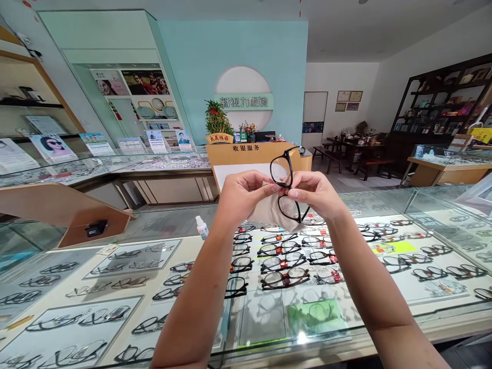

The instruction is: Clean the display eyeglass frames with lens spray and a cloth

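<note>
One pair of black-framed, clear-lensed eyeglasses (281,171), held on end: right hand (320,195) grips near bridge, left hand (240,197) pinches beige cloth (265,211) over glass-topped counter (418,316).

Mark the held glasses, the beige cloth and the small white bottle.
Held glasses (281,170): head view, on the upper lens.
Beige cloth (268,211): head view, on its left part.
White bottle (202,228): head view, on its body.

Two hands, one left hand (241,197) and one right hand (321,196); between them, one pair of black-framed glasses (281,170) and one cloth (265,212). One small bottle (202,228) left of them, four wall frames (355,96) beyond the right, dozens of displayed spectacles (285,278) below.
</note>
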A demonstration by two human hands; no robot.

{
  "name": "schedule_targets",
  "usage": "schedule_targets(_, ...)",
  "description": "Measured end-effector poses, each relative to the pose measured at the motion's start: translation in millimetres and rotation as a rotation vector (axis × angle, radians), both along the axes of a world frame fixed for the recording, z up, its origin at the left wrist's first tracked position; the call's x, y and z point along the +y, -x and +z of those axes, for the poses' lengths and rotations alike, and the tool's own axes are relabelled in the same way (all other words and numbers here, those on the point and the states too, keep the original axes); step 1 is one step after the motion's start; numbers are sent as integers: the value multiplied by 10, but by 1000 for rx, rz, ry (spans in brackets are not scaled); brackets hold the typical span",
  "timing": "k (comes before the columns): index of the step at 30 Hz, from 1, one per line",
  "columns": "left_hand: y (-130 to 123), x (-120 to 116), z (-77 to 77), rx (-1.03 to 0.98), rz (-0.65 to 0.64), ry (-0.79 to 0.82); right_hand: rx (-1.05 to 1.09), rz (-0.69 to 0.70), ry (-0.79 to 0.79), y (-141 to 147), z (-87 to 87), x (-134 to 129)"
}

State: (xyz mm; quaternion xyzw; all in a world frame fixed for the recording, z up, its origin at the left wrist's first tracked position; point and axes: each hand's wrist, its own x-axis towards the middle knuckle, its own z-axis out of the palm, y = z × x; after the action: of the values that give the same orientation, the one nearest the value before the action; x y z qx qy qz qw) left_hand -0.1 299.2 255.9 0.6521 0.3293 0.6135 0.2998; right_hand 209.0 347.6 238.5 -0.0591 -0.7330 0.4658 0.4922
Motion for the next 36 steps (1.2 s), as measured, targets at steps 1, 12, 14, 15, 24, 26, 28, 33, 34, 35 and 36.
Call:
schedule_targets(1, -6, 2, -2, -9, 0, 2, 2, 1, -4, -1, -2, 3)
schedule_targets(12, -66, 66, -34, -135, -26, 15, 40, 53, -11, 15, 3, -5)
schedule_targets(14, -89, 67, -36, -148, -48, 29, 46, 46, 5, 21, 1, -11)
schedule_targets(15, -98, 66, -36, -155, -62, 36, 45, 36, 18, 24, -1, -13)
schedule_targets(24, 37, 41, -41, -70, -71, 70, 104, -67, 75, 10, 24, -1)
schedule_targets(26, 44, 36, -46, -67, -41, 41, 115, -78, 83, 7, 31, 0)
schedule_targets(28, 22, 31, -52, -61, 6, -8, 116, -89, 94, 10, 34, -2)
schedule_targets(33, -49, 17, -67, -36, 148, -119, 121, -113, 102, 26, 37, -18)
schedule_targets(34, -56, 16, -71, -33, 171, -135, 127, -115, 100, 28, 38, -21)
schedule_targets(35, -61, 16, -76, -28, 191, -150, 130, -117, 99, 30, 40, -25)
schedule_targets(36, -63, 17, -80, -20, 206, -165, 130, -118, 99, 32, 41, -28)
